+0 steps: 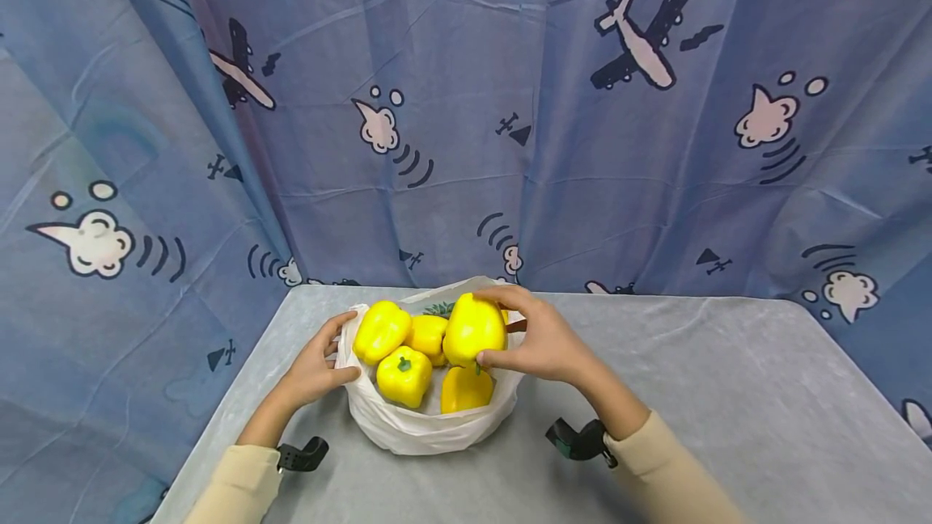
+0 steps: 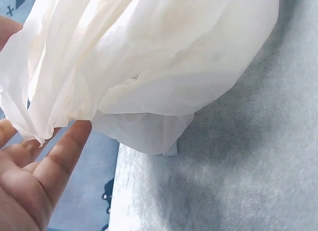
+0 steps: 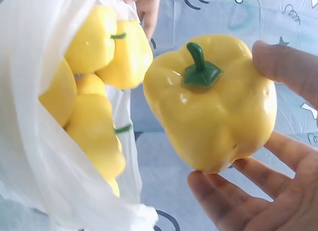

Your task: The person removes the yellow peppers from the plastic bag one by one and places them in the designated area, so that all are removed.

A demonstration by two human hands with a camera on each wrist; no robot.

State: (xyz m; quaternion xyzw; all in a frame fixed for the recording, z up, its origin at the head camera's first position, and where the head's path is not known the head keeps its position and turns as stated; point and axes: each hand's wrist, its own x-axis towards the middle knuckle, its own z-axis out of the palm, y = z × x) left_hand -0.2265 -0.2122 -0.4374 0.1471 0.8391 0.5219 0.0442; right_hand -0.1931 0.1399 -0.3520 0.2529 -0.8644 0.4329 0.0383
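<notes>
My right hand [image 1: 542,338] grips a yellow bell pepper [image 3: 213,102] with a green stem, thumb on one side and fingers on the other. It is held over the right part of a white plastic bag [image 1: 429,435]. Several more yellow bell peppers [image 1: 404,377] lie inside the bag's wide mouth. Against the bag's left side rests my left hand [image 1: 313,366], its thumb and fingers spread apart at the rim. In the left wrist view, fingertips of that hand touch the thin plastic, and part of the hand is hidden behind it.
The bag stands on a grey table [image 1: 699,403]. Behind the table hangs a blue curtain [image 1: 466,103] with plane and cloud drawings. A black wrist camera [image 1: 578,439] sits on the right wrist, another [image 1: 304,454] on the left.
</notes>
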